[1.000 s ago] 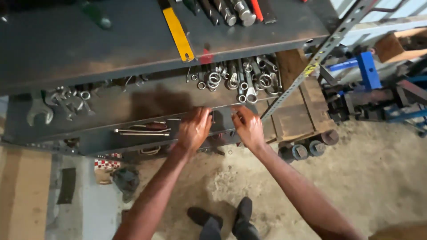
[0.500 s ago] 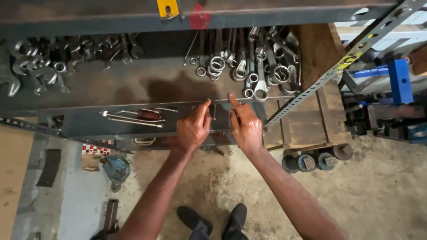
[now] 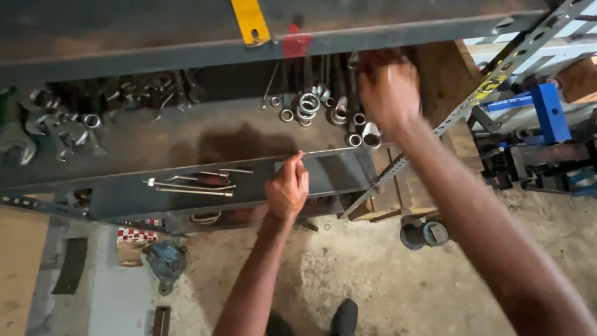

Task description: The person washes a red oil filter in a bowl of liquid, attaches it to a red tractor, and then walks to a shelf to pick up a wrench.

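The right hand (image 3: 390, 93), blurred at upper centre-right of the frame, reaches over the row of combination wrenches (image 3: 329, 106) lying on the middle shelf (image 3: 186, 140) of a grey metal rack. Its fingers curl down over the wrench handles near the back of the shelf, but the blur hides whether they grip one or only touch, so I cannot tell. These wrenches look like solid steel: stiff, fairly heavy for their bulk, smooth and possibly oily, so likely to slide against one another. The shank between ring end and open end seems the best place to grip. The left hand (image 3: 287, 186) sits lower, at frame centre, fingers bunched and pressed together against the front lip of the lower shelf (image 3: 336, 171), holding nothing that shows. Both forearms stretch up from the bottom edge, the right one crossing diagonally. A screwdriver (image 3: 199, 180) and thin rods lie left of the left hand
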